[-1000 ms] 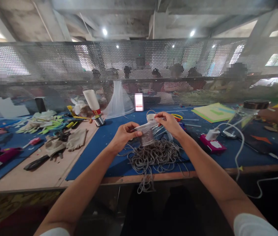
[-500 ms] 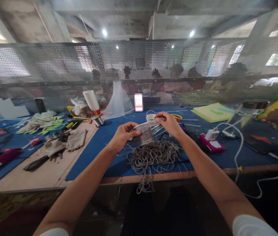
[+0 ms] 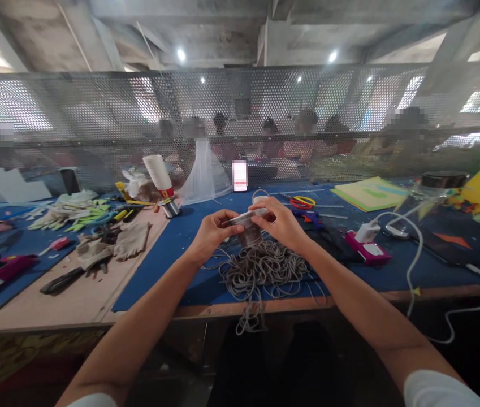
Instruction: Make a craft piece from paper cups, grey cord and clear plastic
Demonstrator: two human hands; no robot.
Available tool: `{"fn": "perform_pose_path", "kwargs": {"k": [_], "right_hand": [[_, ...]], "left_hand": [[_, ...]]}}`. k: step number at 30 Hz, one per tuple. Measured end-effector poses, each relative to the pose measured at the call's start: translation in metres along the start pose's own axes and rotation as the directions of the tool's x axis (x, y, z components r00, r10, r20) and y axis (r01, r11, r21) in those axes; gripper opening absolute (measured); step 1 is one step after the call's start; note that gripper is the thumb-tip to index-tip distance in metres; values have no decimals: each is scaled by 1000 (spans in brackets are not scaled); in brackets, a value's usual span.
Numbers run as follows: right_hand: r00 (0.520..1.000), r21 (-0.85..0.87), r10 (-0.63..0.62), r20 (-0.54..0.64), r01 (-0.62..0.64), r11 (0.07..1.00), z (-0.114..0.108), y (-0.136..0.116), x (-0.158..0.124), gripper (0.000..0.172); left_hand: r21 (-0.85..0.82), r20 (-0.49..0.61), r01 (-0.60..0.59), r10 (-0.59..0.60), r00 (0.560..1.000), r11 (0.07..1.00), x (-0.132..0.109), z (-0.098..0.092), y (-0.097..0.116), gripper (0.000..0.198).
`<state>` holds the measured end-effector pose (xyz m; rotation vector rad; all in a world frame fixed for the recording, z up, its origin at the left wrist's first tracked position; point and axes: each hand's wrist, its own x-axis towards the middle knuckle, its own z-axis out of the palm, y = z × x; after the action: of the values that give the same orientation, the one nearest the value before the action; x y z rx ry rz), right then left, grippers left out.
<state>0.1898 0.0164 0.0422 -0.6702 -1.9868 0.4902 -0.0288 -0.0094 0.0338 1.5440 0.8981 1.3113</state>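
Both hands are at a grey, spool-like piece [image 3: 250, 234] with a pale, flat rim, held tilted above the table. My left hand [image 3: 213, 234] pinches its left edge between thumb and fingers. On the rim's right side, the fingers of my right hand [image 3: 281, 221] are closed on the edge. They cover part of the piece, so its exact kind is unclear. Directly beneath lies a loose, tangled heap of grey cord [image 3: 267, 268], some of it hanging over the table's front edge. A small white cup-like thing [image 3: 259, 199] is partly hidden behind my right hand.
Red and yellow scissors [image 3: 302, 202] and a blue-handled tool [image 3: 308, 218] lie right of my hands. Further right are a magenta power block [image 3: 369, 251], white cables and a glass jar [image 3: 413, 200]. Stacked paper cups [image 3: 157, 174] and work gloves [image 3: 132, 242] are leftward. A perforated screen [image 3: 248, 102] stands behind.
My right hand has moved left and slightly down, from beyond the piece's right end onto its rim. My left hand keeps its grip. Another person's arm at the far right has left view.
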Motion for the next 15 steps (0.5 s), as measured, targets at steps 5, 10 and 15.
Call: {"fn": "perform_pose_path", "kwargs": {"k": [5, 10, 15], "right_hand": [[1000, 19, 17, 15, -18, 1000, -1, 1, -1, 24], [997, 25, -35, 74, 33, 999, -3, -1, 0, 22], [991, 32, 48, 128, -53, 998, -5, -2, -1, 20]], "left_hand": [[23, -3, -17, 17, 1000, 1000, 0, 1, 0, 33], [31, 25, -20, 19, 1000, 999, 0, 0, -2, 33], [26, 68, -22, 20, 997, 999, 0, -2, -5, 34]]}}
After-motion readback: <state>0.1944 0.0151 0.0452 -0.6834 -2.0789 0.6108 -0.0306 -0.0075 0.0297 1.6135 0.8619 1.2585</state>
